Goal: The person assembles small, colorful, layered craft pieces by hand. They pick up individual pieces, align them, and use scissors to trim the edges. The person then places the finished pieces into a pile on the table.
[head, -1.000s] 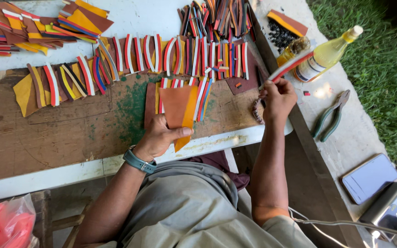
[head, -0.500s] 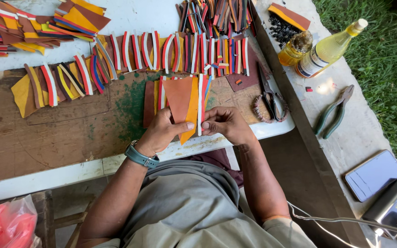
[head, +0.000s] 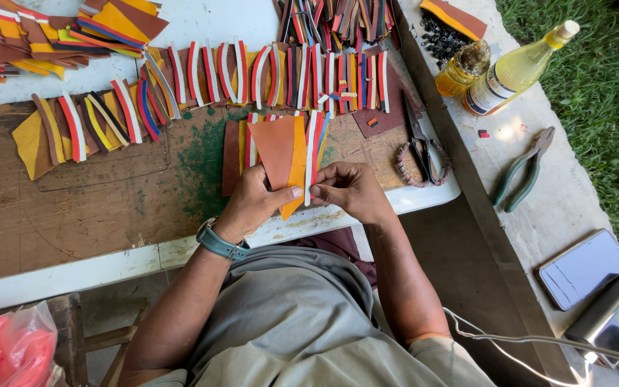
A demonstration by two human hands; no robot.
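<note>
Between both hands' fingers — left hand (head: pixel 252 201), right hand (head: pixel 349 192) — pinched orange leather piece (head: pixel 296 161), striped strip (head: pixel 312 154).

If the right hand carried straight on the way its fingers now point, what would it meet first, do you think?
The right hand points leftward, so it would most likely meet the left hand's fingers first, with the striped strip and orange piece pinched between them; the fingertips look nearly touching.

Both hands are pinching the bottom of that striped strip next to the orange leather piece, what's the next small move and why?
Probably press the white-and-red strip flat against the orange leather piece's edge. The left hand pins that piece on the wooden table, the right hand pinches the strip's lower end, and the strip lies alongside its edge.
</note>
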